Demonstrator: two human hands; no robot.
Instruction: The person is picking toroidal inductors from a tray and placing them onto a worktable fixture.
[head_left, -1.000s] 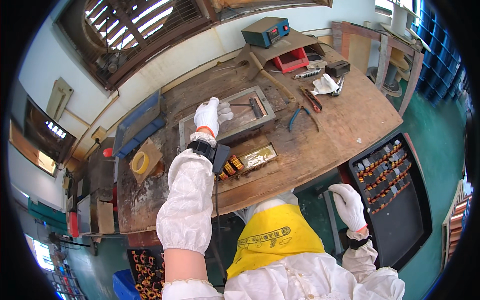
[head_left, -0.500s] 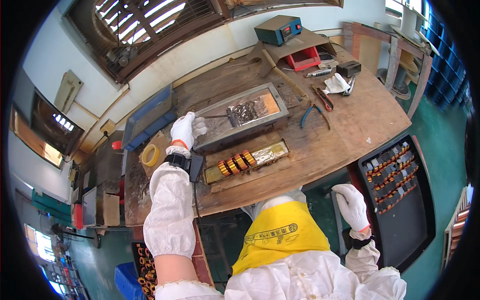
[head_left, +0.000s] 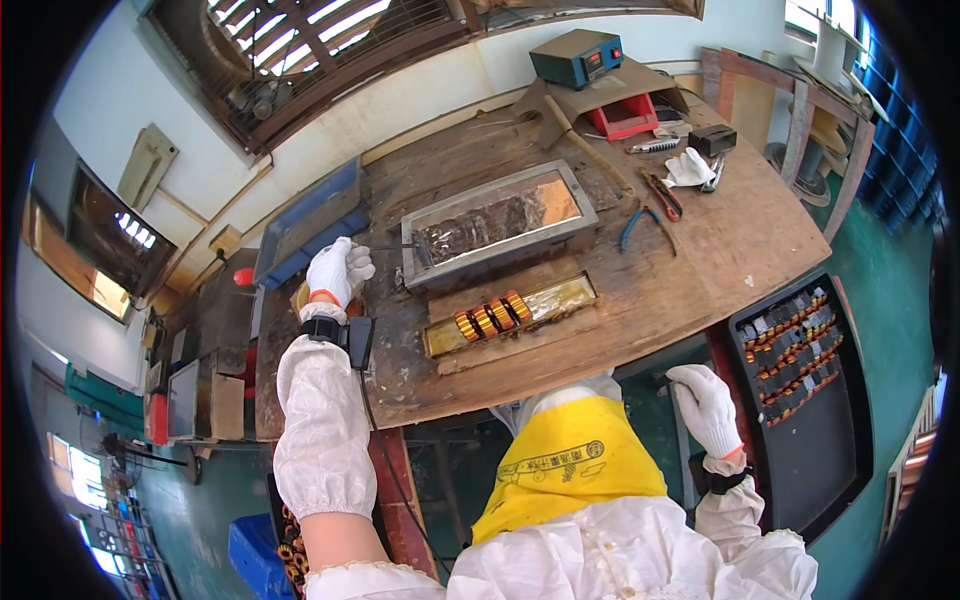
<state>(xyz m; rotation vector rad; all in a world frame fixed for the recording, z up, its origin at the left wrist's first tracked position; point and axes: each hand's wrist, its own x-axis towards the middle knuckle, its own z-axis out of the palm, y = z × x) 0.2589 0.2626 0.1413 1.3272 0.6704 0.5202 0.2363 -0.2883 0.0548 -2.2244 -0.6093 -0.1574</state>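
Note:
My left hand (head_left: 340, 272), in a white glove, is closed around the handle of a thin metal scraper (head_left: 385, 247). The scraper's blade rests at the left end of a rectangular metal-framed pot (head_left: 592, 212), whose dark, shiny surface (head_left: 490, 228) turns orange-brown at the right end. In front of the pot, several copper-wound ring coils (head_left: 494, 315) stand in a row on a narrow, shallow metal trough (head_left: 565, 299). My right hand (head_left: 706, 410), also gloved in white, hangs beyond the table's front edge, beside a black tray. Its fingers are loosely bent, with nothing visible in them.
The black tray (head_left: 815, 455) at right holds rows of coils. On the wooden table (head_left: 720, 245) lie blue-handled pliers (head_left: 632, 228), red-handled pliers (head_left: 664, 194) and a spare white glove (head_left: 688, 168). A blue bin (head_left: 315, 225) stands at left; a blue control box (head_left: 577, 60) at the back.
My left hand has drawn the scraper leftward, from the pot's middle to its left end. The crumpled dross on the surface now looks smoother and spread out. My right hand stays about where it was.

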